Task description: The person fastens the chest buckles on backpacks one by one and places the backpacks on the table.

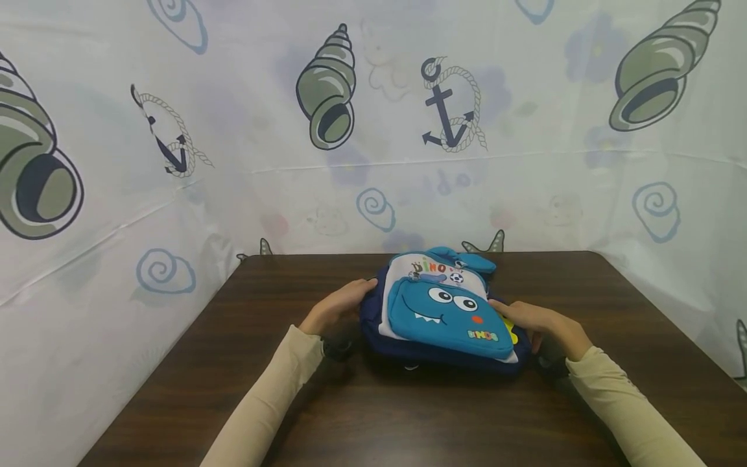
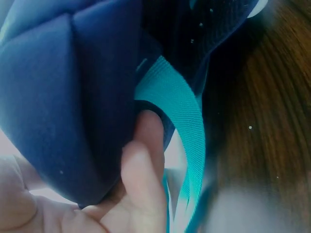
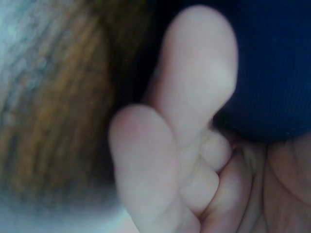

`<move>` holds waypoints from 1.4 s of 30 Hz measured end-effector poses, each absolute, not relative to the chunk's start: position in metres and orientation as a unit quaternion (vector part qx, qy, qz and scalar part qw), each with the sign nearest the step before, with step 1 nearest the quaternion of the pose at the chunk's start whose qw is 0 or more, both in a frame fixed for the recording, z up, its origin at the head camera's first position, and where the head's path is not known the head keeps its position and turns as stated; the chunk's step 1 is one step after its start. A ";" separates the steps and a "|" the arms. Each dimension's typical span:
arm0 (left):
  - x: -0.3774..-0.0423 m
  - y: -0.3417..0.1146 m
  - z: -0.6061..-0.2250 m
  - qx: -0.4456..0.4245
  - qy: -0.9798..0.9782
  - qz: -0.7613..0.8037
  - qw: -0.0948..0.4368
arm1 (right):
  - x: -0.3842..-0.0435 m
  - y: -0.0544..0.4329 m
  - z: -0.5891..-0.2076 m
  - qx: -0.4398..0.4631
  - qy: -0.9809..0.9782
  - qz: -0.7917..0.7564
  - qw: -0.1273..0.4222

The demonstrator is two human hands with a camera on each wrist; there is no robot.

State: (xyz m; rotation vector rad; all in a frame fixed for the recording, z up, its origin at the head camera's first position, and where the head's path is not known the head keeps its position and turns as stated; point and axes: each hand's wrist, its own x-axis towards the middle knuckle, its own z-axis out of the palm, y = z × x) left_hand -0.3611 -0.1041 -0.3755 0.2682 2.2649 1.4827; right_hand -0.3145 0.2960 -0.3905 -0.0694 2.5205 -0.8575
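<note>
A child's backpack [image 1: 446, 324] in navy, teal and white lies tilted over the dark table, its cartoon dinosaur front facing up. At its left side my left hand [image 1: 341, 306] grips the navy edge, thumb on top. The left wrist view shows those fingers [image 2: 143, 174] curled around the padded navy side, beside a teal webbing strap [image 2: 189, 126]. My right hand [image 1: 545, 322] holds the opposite side near the yellow trim, with a digit over the front. In the right wrist view, blurred fingers [image 3: 197, 73] bend beside navy fabric [image 3: 277, 68]; their tips lie close to the bag's underside.
The brown wood-grain table [image 1: 373, 421] extends around the bag on all sides. Behind it and at the left hangs a pale curtain [image 1: 385, 130] printed with shells and anchors. A teal flap or loop [image 1: 475, 261] sticks out at the bag's far end.
</note>
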 end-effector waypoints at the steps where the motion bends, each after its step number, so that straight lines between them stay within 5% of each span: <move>1: -0.361 -0.104 -0.375 0.098 0.816 0.530 0.208 | -0.314 0.296 -0.390 -0.026 0.919 -0.313 0.237; 42: -0.358 -0.102 -0.369 0.094 0.809 0.546 0.195 | -0.314 0.296 -0.392 -0.035 0.916 -0.324 0.234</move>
